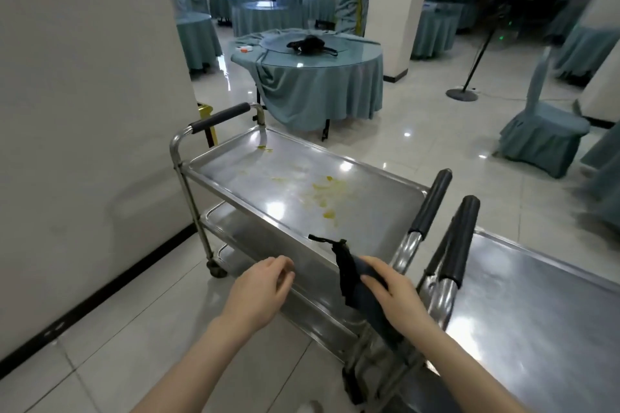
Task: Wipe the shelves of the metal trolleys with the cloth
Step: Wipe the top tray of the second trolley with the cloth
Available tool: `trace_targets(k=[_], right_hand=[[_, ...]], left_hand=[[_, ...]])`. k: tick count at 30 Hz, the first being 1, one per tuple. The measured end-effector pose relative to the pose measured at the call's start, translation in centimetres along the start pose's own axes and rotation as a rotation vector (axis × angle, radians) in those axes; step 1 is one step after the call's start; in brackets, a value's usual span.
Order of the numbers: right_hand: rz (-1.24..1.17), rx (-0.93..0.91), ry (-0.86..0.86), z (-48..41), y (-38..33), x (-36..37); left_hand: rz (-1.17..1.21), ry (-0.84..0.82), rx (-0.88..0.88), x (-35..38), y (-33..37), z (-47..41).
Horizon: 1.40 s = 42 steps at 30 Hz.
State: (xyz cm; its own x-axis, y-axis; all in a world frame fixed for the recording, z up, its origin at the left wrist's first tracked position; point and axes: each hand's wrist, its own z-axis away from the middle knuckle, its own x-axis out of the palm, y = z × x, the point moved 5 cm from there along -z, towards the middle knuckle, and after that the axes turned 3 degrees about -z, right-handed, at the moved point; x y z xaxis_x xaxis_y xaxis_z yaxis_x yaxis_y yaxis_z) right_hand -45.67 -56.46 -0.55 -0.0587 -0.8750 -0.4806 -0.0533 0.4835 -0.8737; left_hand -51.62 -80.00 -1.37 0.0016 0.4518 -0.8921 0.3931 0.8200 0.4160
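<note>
Holding the cloth (pixel 349 270) bunched in its fingers at the near rim of the top shelf (pixel 241 174), the right hand (pixel 394 290) should spread it flat before sweeping toward the yellow smears (pixel 322 194); the left hand (pixel 258 290) hovers loosely curled, seemingly empty.

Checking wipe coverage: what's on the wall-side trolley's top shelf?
Yellow stains mid-shelf and by the far handle. The dark cloth, gripped by right hand, hides the near edge.

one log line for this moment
right hand: holds dark cloth | left hand: empty, near shelf rim | top shelf: yellow stains unwiped
</note>
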Motion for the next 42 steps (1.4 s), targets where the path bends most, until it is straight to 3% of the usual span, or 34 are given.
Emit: trace_targets(k=[11, 20, 24, 31, 37, 40, 42], right_hand=[[-0.117, -0.023, 0.026, -21.5, 0.5, 5.6], [-0.008, -0.053, -0.043, -34.9, -0.8, 12.4], [0.035, -0.051, -0.016, -39.8, -1.9, 16.2], [0.132, 0.149, -0.001, -47.7, -2.6, 25.6], [0.222, 0.333, -0.151, -51.9, -1.7, 38.1], [0.458, 0.459, -0.141, -52.1, -0.2, 42.9], [0.559, 0.447, -0.197, -52.0, 0.2, 45.4]], left_hand=[[-0.115, -0.104, -0.004, -1.1, -11.4, -18.7], [-0.169, -0.136, -0.13, -4.9, -26.2, -25.0], [-0.213, -0.174, -0.097, -5.5, -32.9, -29.2], [-0.108, -0.222, -0.021, -6.6, -43.9, -36.5], [0.062, -0.266, 0.046, -4.3, -49.5, -41.1], [0.141, -0.265, 0.042, -2.1, -51.0, -43.1], [0.165, -0.281, 0.039, -0.3, -52.0, -44.1]])
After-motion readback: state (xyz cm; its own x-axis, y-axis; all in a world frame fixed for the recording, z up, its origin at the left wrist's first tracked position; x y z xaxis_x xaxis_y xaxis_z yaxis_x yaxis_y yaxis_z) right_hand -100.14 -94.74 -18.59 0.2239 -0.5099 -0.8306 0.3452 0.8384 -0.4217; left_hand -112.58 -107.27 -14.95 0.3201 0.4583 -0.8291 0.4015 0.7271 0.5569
